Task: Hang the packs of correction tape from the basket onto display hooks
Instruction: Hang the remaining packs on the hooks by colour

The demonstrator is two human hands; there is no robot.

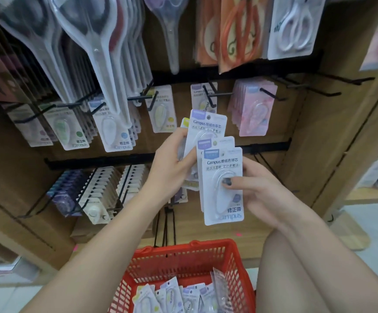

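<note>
Two hands hold packs of correction tape in front of a brown display board. The left hand curls round a fanned bunch of packs, its thumb lying across their lower edge. The right hand grips a small stack of white Campus packs — thumb pressed on the clear blister at the front, fingers behind. The two bunches overlap, the right one in front and lower.

Below, a red plastic basket holds more packs lying loose and tilted. On the board, black display hooks carry green, blue, yellow and pink correction tape packs; the hook just above the hands bears only a pack or two. Packaged scissors hang in the row above, and rows of small white and purple items fill the hooks lower left.
</note>
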